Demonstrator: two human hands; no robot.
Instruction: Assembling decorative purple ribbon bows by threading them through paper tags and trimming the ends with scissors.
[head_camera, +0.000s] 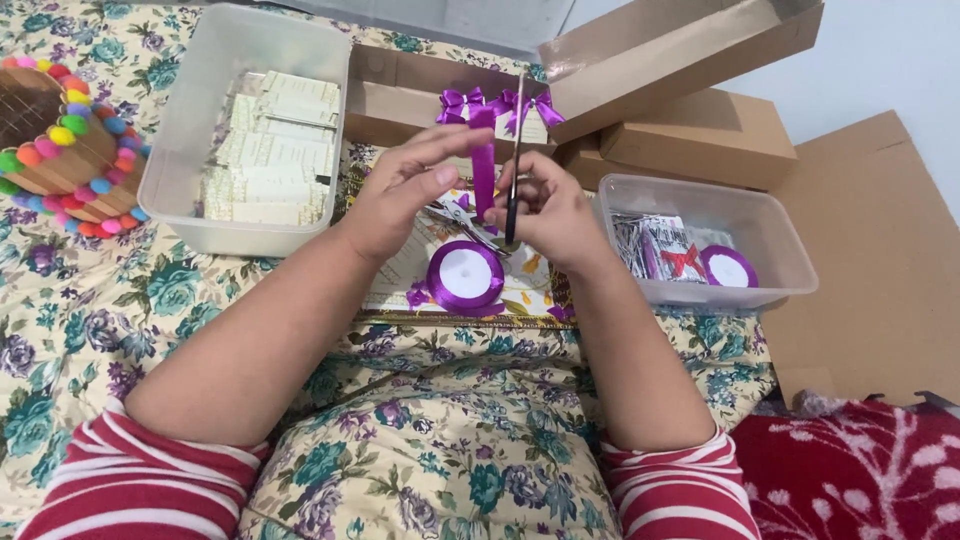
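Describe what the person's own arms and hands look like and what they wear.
Both arms wear short sleeves striped red and white: the left sleeve and the right sleeve end above the elbows, leaving the forearms bare. The left hand and right hand are bare too, with no gloves. No rings, watch or bracelets show.

1. Clear plastic tub of cream cards, at left
2. Basket rimmed with coloured pompoms
3. Brown cardboard boxes, behind
4. Floral cloth underneath
5. Red patterned fabric, at right
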